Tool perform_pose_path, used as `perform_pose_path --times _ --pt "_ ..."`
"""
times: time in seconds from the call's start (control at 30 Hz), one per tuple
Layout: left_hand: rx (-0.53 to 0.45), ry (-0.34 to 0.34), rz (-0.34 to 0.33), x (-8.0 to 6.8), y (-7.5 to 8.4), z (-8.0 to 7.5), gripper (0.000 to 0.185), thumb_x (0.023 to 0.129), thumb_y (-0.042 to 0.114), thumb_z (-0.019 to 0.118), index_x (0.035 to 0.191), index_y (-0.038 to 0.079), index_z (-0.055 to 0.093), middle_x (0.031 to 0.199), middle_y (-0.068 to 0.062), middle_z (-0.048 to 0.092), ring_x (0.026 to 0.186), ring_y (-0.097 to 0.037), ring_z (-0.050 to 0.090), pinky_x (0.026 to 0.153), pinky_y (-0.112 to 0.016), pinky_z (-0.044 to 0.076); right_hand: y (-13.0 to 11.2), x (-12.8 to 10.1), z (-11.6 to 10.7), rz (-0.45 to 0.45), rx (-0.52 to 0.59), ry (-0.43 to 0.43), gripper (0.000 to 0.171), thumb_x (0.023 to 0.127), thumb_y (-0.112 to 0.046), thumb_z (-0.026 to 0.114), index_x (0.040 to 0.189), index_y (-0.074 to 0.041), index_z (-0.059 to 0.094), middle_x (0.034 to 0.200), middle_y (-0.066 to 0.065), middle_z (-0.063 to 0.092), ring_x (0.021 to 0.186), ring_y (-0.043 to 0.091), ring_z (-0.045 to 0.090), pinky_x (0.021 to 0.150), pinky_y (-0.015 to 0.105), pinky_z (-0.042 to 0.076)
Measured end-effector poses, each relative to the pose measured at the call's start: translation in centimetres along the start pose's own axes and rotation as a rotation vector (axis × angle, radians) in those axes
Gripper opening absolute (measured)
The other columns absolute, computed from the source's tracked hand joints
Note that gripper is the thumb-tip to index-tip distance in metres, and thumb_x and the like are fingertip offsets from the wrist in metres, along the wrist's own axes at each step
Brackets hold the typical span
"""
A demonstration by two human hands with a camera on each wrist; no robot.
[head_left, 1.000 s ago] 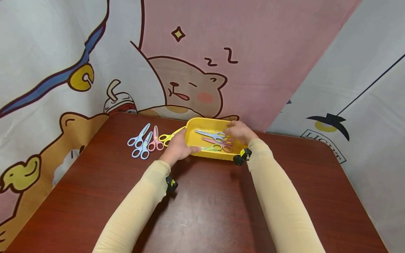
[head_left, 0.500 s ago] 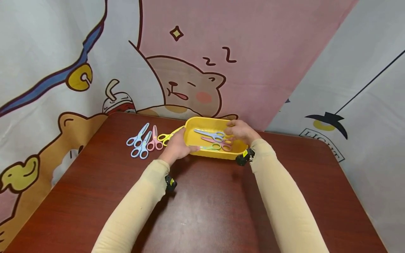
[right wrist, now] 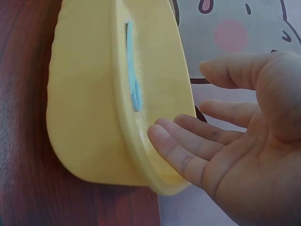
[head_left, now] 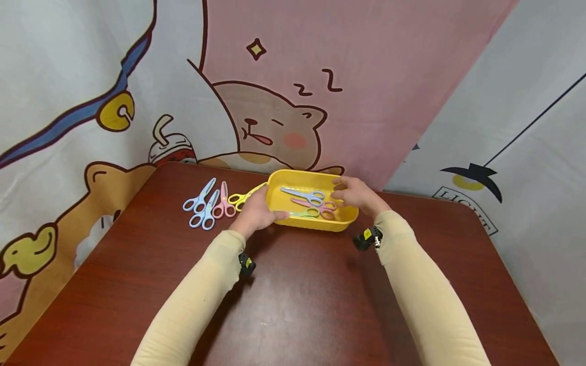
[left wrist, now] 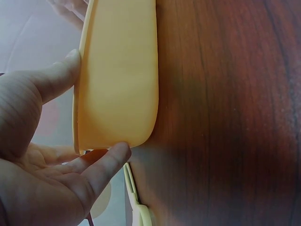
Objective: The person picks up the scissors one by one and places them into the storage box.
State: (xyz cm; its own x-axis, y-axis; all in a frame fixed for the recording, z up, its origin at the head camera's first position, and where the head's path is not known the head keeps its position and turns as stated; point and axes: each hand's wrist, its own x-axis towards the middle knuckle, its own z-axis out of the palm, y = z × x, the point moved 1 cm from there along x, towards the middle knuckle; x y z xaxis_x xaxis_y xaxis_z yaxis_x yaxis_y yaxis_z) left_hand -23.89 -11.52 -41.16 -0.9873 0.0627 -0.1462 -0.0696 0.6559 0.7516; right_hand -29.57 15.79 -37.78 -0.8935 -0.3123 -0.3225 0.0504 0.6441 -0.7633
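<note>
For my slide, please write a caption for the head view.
Left hand holds the yellow plastic tray of pastel scissors; right hand hovers at its right end.

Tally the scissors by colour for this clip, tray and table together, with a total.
Blue scissors: 3, two on the table and one in the yellow tray
Pink scissors: 2, one on the table, one in the tray
Yellow scissors: 1, on the table
Green scissors: 1, in the tray
Total: 7

Four scissors (head_left: 211,202) left on the brown table (head_left: 297,300); cartoon-cat backdrop cloth (head_left: 274,91) behind.
</note>
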Motion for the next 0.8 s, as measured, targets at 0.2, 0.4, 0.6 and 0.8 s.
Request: perform_pose_path --times 0.2,0.4,0.6,0.8 --pt "0.008 0.016 0.025 0.1 -0.2 0.0 0.094 0.083 0.032 0.088 0.156 0.001 0.037 0.148 -0.02 0.052 0.128 -0.034 0.053 0.116 -0.048 0.039 0.3 -1.3 -0.1 -0.04 -0.102 0.072 0.056 0.103 -0.014 0.058 0.153 0.005 0.041 0.151 0.03 0.047 0.131 0.044 0.054 0.104 0.052 0.051" --pt "0.007 0.006 0.016 0.1 -0.3 0.2 0.096 0.084 0.032 0.087 0.158 0.002 0.034 0.151 -0.02 0.049 0.131 -0.034 0.051 0.118 -0.048 0.038 1.2 -2.6 -0.2 -0.148 -0.196 0.202 0.05 0.101 -0.012 0.06 0.147 0.005 0.05 0.147 0.028 0.053 0.131 0.045 0.055 0.106 0.055 0.049" --pt "0.01 0.004 0.023 0.1 -0.3 0.2 0.094 0.084 0.032 0.087 0.157 0.002 0.036 0.149 -0.02 0.051 0.129 -0.034 0.052 0.117 -0.048 0.038 2.5 -3.7 0.2 -0.225 -0.168 0.337 0.048 0.099 -0.007 0.062 0.144 0.006 0.053 0.143 0.027 0.055 0.13 0.045 0.056 0.107 0.056 0.047" --pt "0.024 -0.001 0.018 0.0 -0.3 0.1 0.096 0.085 0.034 0.086 0.158 0.002 0.033 0.153 -0.02 0.048 0.133 -0.034 0.05 0.118 -0.048 0.036 3.8 -4.5 1.1 -0.262 -0.101 0.441 0.042 0.099 -0.004 0.062 0.14 0.006 0.057 0.135 0.027 0.058 0.129 0.043 0.058 0.109 0.055 0.047"
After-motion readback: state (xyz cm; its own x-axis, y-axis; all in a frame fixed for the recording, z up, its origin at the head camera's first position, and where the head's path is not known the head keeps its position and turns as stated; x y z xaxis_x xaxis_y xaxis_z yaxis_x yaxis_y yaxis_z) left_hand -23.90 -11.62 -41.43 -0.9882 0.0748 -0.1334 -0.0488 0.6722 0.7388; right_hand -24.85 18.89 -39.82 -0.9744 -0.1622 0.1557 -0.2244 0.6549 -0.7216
